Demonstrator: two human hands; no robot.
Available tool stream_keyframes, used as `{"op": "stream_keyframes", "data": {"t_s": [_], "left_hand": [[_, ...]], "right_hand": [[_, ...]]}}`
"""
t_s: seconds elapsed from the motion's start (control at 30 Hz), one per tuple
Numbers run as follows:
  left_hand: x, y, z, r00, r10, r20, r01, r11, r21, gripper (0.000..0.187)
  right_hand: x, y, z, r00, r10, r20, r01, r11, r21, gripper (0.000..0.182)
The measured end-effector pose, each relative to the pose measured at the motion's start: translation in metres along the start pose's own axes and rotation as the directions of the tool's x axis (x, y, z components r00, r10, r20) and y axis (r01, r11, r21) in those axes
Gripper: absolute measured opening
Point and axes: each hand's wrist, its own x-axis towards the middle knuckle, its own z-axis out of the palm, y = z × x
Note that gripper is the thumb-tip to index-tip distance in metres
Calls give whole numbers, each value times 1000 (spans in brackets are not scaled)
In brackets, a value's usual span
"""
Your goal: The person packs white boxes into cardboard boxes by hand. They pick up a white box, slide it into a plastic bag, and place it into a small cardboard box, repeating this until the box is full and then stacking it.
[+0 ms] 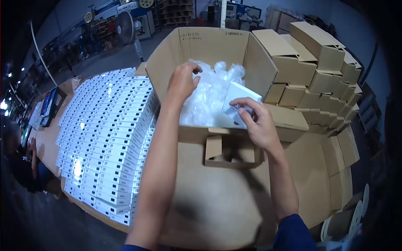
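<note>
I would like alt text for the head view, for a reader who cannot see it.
A person's right hand is at a tilted white box over a large open carton of clear plastic, the left hand by the plastic. A small open cardboard box stands in front; stacked white packages fill the left, brown boxes the right.

Count: 1 left hand (183, 81), 1 right hand (260, 121), 1 loose white box (234, 95), 1 large open carton (213, 42), 1 small open cardboard box (213, 147), 1 fan (125, 26), 1 co-worker (23, 165). Stacked white boxes (104, 138): dozens, exact number unreadable. Stacked brown cartons (331, 58): over ten, overlapping.
</note>
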Motion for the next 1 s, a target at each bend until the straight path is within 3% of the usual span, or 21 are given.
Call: {"op": "stream_keyframes", "data": {"t_s": [0.07,0.13,0.23,0.27,0.37,0.4,0.5,0.63,0.73,0.83,0.93,1.0], "left_hand": [[27,-22,19,991,19,131,-36,991,132,30],[44,-27,26,954,-58,295,-25,962,271,45],[54,-44,37,924,17,382,-171,912,374,47],[55,-51,40,919,62,389,-215,906,364,37],[64,-59,46,880,-141,453,-77,900,430,24],[63,-61,45,938,-90,334,-16,954,300,19],[74,-56,43,981,-195,-6,195,972,134,20],[88,-37,16,947,-266,-180,251,962,-104,23],[95,-46,8,948,-298,-110,205,840,-503,24],[66,7,-19,907,-408,104,287,416,-863,24],[24,45,-31,896,-427,124,227,198,-954,24],[-13,60,-36,887,-446,119,225,193,-955,26]], "right_hand": [[26,0,-1,999,-8,-32,3,985,-175,24],[47,13,5,996,-66,-59,57,988,-147,23],[71,22,9,993,-88,-72,73,979,-190,22],[77,25,10,994,-84,-74,67,976,-206,22],[95,42,17,994,-62,-95,45,983,-179,23],[101,46,20,995,-25,-94,11,990,-140,25],[119,55,26,991,5,-136,-19,995,-101,28],[149,65,31,969,34,-246,-44,999,-33,35],[160,39,26,961,154,-228,-127,983,132,49],[157,15,31,958,227,-177,-152,922,357,66],[140,3,33,974,215,-75,-139,822,552,62],[117,6,24,983,180,28,-155,751,642,52]]}}
